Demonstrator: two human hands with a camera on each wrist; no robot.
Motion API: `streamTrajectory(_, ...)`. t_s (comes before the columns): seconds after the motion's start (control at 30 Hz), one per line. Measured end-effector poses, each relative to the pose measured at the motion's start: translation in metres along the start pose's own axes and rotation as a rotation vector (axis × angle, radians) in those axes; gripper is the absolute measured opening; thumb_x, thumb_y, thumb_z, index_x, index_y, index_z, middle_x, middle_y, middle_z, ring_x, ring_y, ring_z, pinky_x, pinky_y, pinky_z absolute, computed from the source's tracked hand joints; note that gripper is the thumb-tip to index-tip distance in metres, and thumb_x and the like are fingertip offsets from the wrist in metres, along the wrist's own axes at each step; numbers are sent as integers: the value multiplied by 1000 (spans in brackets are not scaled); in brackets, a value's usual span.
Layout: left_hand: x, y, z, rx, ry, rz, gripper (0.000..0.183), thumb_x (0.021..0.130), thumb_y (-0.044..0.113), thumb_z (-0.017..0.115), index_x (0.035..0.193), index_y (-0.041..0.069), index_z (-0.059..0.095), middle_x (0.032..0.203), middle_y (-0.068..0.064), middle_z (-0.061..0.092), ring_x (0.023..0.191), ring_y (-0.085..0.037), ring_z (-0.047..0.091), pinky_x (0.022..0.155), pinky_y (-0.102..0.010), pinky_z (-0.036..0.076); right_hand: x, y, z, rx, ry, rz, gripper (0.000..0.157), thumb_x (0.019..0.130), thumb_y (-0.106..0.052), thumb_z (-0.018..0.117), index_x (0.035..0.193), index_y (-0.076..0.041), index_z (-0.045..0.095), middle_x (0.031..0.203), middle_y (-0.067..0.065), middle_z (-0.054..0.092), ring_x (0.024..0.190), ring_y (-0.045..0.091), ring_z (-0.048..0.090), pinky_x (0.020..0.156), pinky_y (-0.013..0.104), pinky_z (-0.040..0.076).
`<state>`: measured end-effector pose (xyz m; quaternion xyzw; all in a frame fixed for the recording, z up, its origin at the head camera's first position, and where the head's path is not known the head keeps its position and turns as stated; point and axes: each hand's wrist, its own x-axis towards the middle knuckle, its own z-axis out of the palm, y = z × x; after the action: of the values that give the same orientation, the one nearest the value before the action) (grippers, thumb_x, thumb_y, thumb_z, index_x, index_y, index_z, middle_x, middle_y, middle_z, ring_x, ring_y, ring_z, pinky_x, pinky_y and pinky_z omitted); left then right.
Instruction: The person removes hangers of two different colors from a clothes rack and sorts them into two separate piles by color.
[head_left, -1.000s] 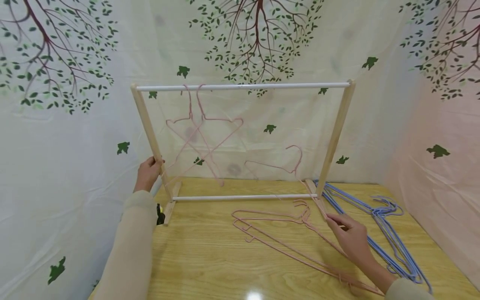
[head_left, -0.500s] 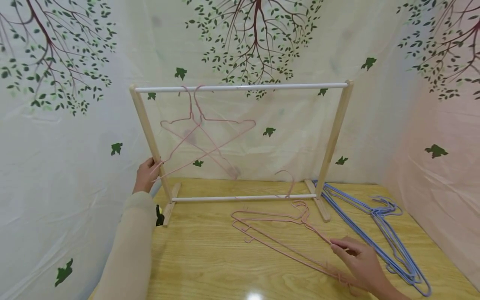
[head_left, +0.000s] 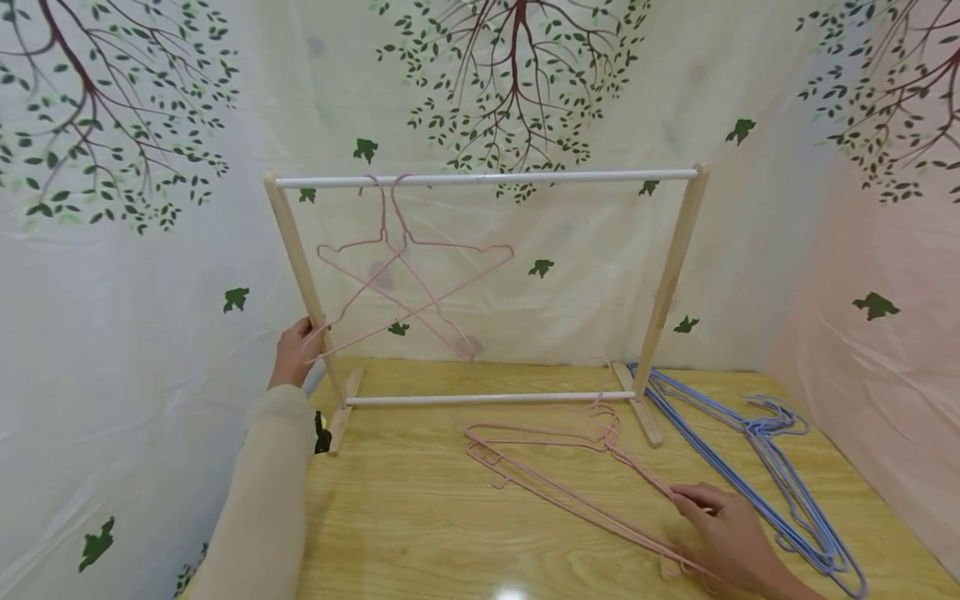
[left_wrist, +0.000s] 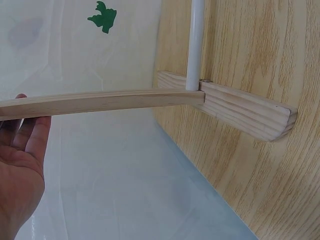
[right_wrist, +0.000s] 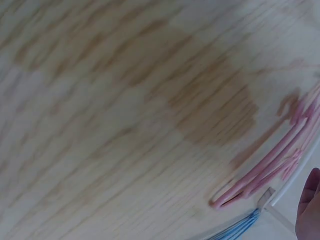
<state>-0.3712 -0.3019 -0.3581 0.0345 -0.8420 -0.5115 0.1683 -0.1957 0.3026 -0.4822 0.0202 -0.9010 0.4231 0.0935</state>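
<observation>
My left hand (head_left: 294,352) grips the left wooden post (head_left: 295,248) of a small clothes rack; the left wrist view shows its fingers bent round that post. Two pink wire hangers hang by their hooks from the white top rail (head_left: 525,177), one (head_left: 352,244) facing left, the other (head_left: 450,244) facing right. Low at the right front, my right hand (head_left: 729,533) pinches the arm of a pink hanger (head_left: 649,477), which overlaps other pink hangers on the table. In the right wrist view, the pink hangers (right_wrist: 265,172) lie near the edge, and only part of the hand (right_wrist: 310,205) shows.
Several blue hangers (head_left: 772,433) lie stacked at the right, beside the rack's right foot (head_left: 647,423). A small black object (head_left: 322,432) sits by the left foot (head_left: 339,429). A leaf-printed curtain (head_left: 570,317) hangs behind the wood-grain table (head_left: 405,517).
My right hand has come down and toward me, bringing the raised pink hanger down to the others. The two hanging hangers have turned slightly on the rail. The left hand stays on the post.
</observation>
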Motion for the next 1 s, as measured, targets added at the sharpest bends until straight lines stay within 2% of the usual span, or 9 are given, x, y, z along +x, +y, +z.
streamTrajectory(0.13, -3, 0, 0, -54, -17, -33, 60, 104, 35, 47, 151, 0, 37, 143, -28, 47, 128, -42, 47, 108, -51, 36, 1, 10, -3, -86, 14, -40, 19, 95, -25, 69, 107, -12, 78, 98, 1, 73, 83, 4, 62, 66, 25, 52)
streamTrajectory(0.23, -7, 0, -1, -75, -30, -33, 61, 103, 36, 46, 153, 1, 36, 144, -28, 47, 129, -42, 46, 108, -52, 35, 3, 16, -4, -167, 23, -97, 14, 94, -23, 71, 103, -15, 79, 93, -4, 71, 80, 6, 63, 65, 25, 52)
streamTrajectory(0.33, -13, 1, -2, -85, -30, -23, 60, 103, 35, 46, 152, 1, 38, 143, -28, 47, 128, -42, 46, 108, -52, 35, 5, 21, -7, -238, 43, -128, 17, 94, -25, 70, 105, -15, 78, 94, -5, 70, 78, 9, 63, 63, 26, 51)
streamTrajectory(0.43, -18, 3, -4, -85, -31, -23, 59, 103, 34, 44, 151, 0, 38, 143, -28, 47, 129, -42, 45, 107, -52, 34, 9, 22, -11, -246, 74, -148, 19, 95, -25, 69, 108, -13, 76, 98, -2, 70, 76, 10, 64, 61, 27, 50)
streamTrajectory(0.5, -20, 4, -5, -80, -30, -23, 58, 104, 33, 43, 150, -1, 38, 143, -29, 46, 130, -42, 44, 108, -52, 33, 13, 18, -13, -229, 103, -197, 17, 93, -20, 71, 106, -10, 76, 97, 1, 72, 75, 10, 65, 61, 26, 51)
streamTrajectory(0.67, -21, 3, -7, -79, -25, -28, 58, 104, 34, 44, 149, -2, 41, 143, -26, 48, 129, -38, 46, 108, -46, 36, 18, -3, -10, -219, 176, -311, 12, 88, -11, 75, 100, -8, 77, 92, 2, 72, 74, 11, 67, 60, 23, 53)
streamTrajectory(0.8, -22, 3, -9, -87, -38, -38, 58, 104, 35, 43, 150, 0, 39, 144, -25, 47, 130, -37, 44, 110, -47, 34, 22, -25, -6, -194, 196, -312, 13, 91, -14, 74, 102, -9, 77, 94, 1, 71, 77, 14, 67, 61, 23, 54)
streamTrajectory(0.83, -22, 4, -10, -91, -57, -40, 58, 105, 34, 42, 151, -1, 37, 146, -27, 44, 133, -40, 41, 112, -52, 30, 23, -31, -5, -182, 205, -317, 13, 91, -14, 73, 103, -9, 77, 94, 1, 71, 79, 14, 66, 62, 23, 54)
streamTrajectory(1.0, -18, 0, -10, -88, -46, -50, 54, 105, 31, 42, 149, -1, 41, 145, -26, 46, 131, -40, 42, 111, -53, 31, 32, -62, 10, -112, 254, -366, 13, 90, -10, 74, 102, -8, 77, 94, 1, 71, 83, 11, 65, 64, 23, 55)
